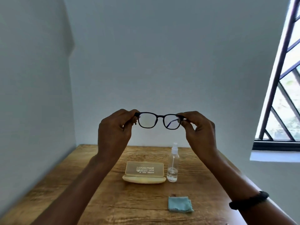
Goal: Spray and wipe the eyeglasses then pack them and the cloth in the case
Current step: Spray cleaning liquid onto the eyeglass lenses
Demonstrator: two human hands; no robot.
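Two hands up, both pinching the eyeglasses [159, 120]: my left hand [116, 127] grips the frame's left end at 9 o'clock of the lenses, my right hand [198, 127] grips the right end at 3 o'clock, thumb and fingers closed on the hinges. Frame is held level, well above the table [48, 184], lenses facing away toward the wall. Temples look folded behind, though I can't tell for sure. Below, the case [144, 173] sits open at table centre, nothing visible in it. The spray bottle [173, 164] stands upright just beside the case at its 3 o'clock, a little liquid in the bottom. The cloth [180, 204] lies folded at 5 o'clock of the case, apart from both. My read: this is a lens inspection, either pre-spray or a check after wiping; I can't tell which, as no droplets are visible. If unsprayed, next move needs one hand freed: keep left on the frame, drop right to the bottle, nozzle aimed at the lenses.
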